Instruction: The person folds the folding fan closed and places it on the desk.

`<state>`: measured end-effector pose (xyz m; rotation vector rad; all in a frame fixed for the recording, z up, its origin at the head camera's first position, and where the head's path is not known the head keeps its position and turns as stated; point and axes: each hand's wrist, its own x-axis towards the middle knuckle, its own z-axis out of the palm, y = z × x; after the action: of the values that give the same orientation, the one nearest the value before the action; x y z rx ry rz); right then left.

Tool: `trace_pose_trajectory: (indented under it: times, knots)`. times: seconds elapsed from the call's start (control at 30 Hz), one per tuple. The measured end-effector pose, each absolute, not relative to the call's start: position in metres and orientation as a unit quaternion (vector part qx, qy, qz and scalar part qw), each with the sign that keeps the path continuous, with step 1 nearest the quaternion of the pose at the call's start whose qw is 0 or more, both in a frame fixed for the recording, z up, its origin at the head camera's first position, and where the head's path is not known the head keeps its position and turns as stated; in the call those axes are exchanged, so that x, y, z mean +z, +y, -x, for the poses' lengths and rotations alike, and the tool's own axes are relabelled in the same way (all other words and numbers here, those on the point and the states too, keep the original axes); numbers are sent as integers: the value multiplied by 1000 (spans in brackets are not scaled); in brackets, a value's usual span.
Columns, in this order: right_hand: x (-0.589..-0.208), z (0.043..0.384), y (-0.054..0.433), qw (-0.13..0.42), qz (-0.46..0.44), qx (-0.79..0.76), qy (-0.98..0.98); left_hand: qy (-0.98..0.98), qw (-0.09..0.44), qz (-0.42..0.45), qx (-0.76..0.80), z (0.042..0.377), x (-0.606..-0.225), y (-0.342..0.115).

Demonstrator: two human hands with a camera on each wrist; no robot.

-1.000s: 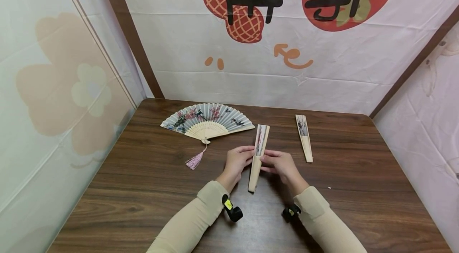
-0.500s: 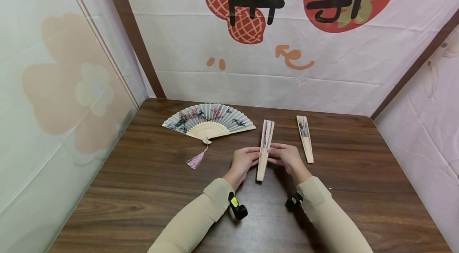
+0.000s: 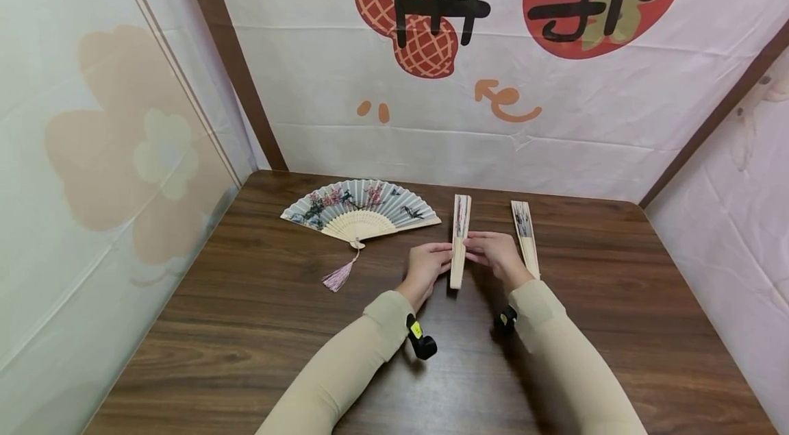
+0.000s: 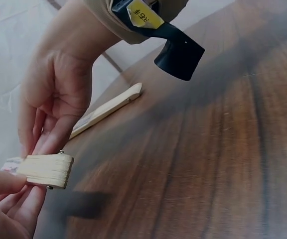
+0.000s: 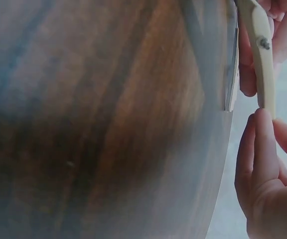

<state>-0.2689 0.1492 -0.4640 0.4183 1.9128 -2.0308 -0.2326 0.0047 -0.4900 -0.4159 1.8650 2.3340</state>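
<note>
Between my two hands a folded hand fan (image 3: 458, 264) is held lengthwise above the table, its printed end pointing away. My left hand (image 3: 427, 268) pinches its left side with thumb and fingers. From the other side, the fingertips of my right hand (image 3: 498, 255) pinch it too. The left wrist view shows the fan's pale wooden ribs (image 4: 46, 169) end-on, pressed together, with a small rivet at each side. In the right wrist view a rivet (image 5: 264, 43) shows on the outer rib, and my right hand (image 5: 270, 184) grips farther along.
An opened fan (image 3: 364, 209) with a blossom print and a pink tassel (image 3: 337, 277) lies at the back left. Another folded fan (image 3: 523, 224) lies right of my hands, partly behind the right wrist. A fabric backdrop (image 3: 394, 147) stands behind the wooden table (image 3: 246, 332).
Both hands have carried the folded fan away from me and slightly right, bringing it nearer the other folded fan. It has turned to point more straight ahead. The opened fan stays put.
</note>
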Motion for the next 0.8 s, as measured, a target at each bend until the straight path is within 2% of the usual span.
trace_pose_trajectory:
  times: [0.23, 0.8]
  knots:
    - [-462, 278, 146, 161, -144, -696, 685, 614, 46, 154, 773, 249, -490, 9]
    - [-470, 293, 148, 157, -195, -668, 701, 632, 63, 180, 751, 263, -487, 18]
